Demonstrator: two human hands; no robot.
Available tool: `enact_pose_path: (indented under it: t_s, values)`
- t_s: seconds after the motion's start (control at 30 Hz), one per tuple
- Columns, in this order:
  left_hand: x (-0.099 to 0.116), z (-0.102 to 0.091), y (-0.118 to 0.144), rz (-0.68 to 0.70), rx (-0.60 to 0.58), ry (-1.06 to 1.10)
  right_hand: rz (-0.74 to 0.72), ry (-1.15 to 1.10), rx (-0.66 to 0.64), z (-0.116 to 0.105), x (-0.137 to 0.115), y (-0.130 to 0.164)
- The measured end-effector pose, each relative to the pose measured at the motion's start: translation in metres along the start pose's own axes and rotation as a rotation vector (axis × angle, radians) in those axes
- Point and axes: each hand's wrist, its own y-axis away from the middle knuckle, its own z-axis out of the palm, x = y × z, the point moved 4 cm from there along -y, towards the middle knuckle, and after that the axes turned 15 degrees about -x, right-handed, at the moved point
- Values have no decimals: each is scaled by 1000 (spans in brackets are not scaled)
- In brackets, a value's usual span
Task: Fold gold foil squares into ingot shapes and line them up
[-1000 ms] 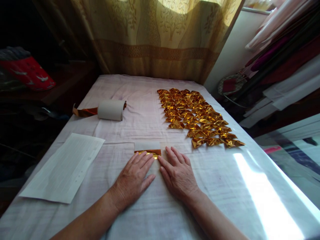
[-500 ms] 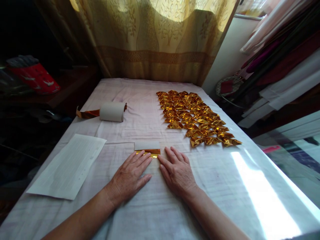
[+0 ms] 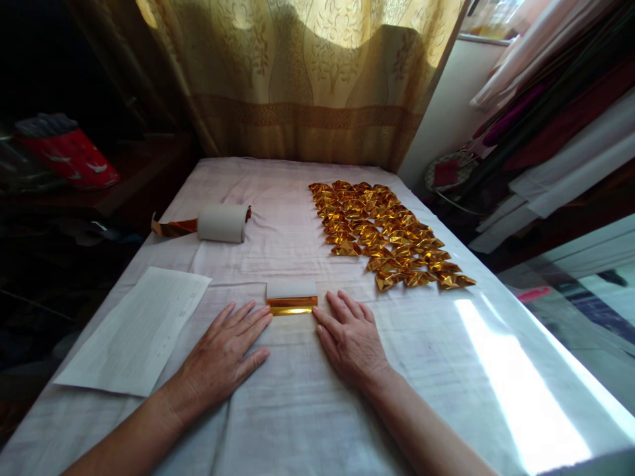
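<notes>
Setting: a room in a home, used for handwork.
Window side: a patterned gold curtain (image 3: 307, 79) hangs behind the table, daylight glowing through it.
Work surface: a table (image 3: 297, 410) covered with pale cloth.
Right wall: rolled and stacked fabrics or papers (image 3: 550, 112), leaning.
Left side: dark wooden furniture (image 3: 143, 172) bearing a red bag (image 3: 74, 162).
Handwork evidence: rows of folded gold foil pieces (image 3: 387, 231).
</notes>
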Motion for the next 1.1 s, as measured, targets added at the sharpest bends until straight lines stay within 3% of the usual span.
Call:
enact_pose_path:
  t_s: [0.13,0.23,0.37,0.47,0.6,0.7,0.87,1.1]
  values:
    - [1,-2,1,3,37,-29,-12,-4,26,2,3,1]
    - [4,-5,0,14,72,-47,-44,-11,126,-3,5,3]
    - [9,-8,-2,23,115,-55,-258,-26,217,-11,-12,1]
    - [11,-10,-4,21,145,-75,-427,-56,57,-6,-39,-11]
    - [12,-12,-5,-13,152,-62,-366,-116,-239,8,-55,-28]
    - [10,-12,-5,-20,131,-44,-324,-125,-360,12,-46,-29]
    - [8,-14,-6,-14,107,-36,-208,-89,-402,8,-13,-21]
    - [28,-23,-16,-27,134,13,-217,0,-357,4,8,-20]
